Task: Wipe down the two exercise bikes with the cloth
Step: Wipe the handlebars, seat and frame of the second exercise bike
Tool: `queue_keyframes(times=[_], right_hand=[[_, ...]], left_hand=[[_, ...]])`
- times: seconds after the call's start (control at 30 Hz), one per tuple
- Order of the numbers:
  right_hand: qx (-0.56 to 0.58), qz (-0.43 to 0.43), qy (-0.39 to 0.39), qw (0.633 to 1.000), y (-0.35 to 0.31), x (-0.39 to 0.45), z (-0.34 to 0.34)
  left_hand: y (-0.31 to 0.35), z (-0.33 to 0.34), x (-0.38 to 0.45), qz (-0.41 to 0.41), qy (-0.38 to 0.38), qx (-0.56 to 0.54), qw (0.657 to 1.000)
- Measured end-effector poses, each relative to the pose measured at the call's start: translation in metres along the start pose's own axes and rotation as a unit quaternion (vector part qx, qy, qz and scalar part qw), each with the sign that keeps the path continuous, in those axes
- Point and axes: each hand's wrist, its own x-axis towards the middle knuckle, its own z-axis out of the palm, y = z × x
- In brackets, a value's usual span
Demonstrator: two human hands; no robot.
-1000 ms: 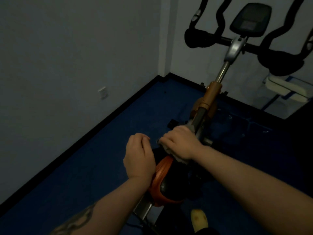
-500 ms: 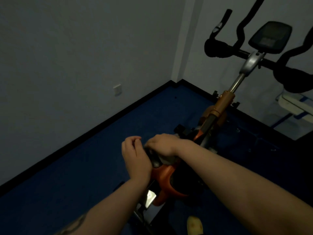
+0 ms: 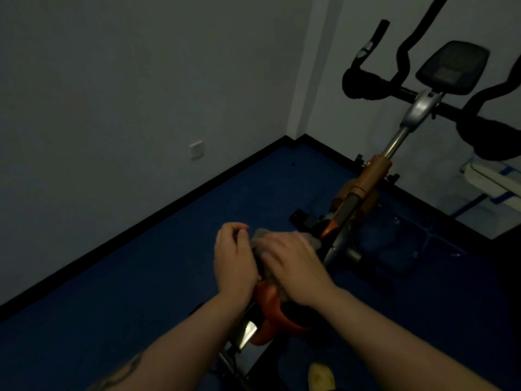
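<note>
Right hand [image 3: 293, 266] now farther back, flat on cloth [image 3: 260, 235] over bike [image 3: 363, 193]; left hand [image 3: 232, 258] loosely curled, empty.

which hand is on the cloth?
The right hand, lying over the grey cloth on the bike; the left hand beside it holds nothing.

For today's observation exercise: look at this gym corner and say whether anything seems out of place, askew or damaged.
Nothing stands out as damaged or spilled. The exercise bike stands upright on the blue floor. The right hand presses the cloth on the bike's frame; the left hand hangs beside it. The room is dim, so fine marks cannot be judged.
</note>
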Motion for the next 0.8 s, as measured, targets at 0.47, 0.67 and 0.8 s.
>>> queue_keyframes(times=[0.47,0.67,0.8], right_hand=[[-0.040,0.335,0.114,0.935,0.065,0.047,-0.011],[0.035,0.341,0.101,0.934,0.018,0.007,0.016],[0.159,0.505,0.126,0.839,0.041,0.045,-0.004]], left_hand=[[0.006,0.018,0.012,0.046,-0.200,0.308,0.929],[0.009,0.019,0.011,0.061,-0.202,0.312,0.927],[0.007,0.017,0.008,0.087,-0.189,0.293,0.933]])
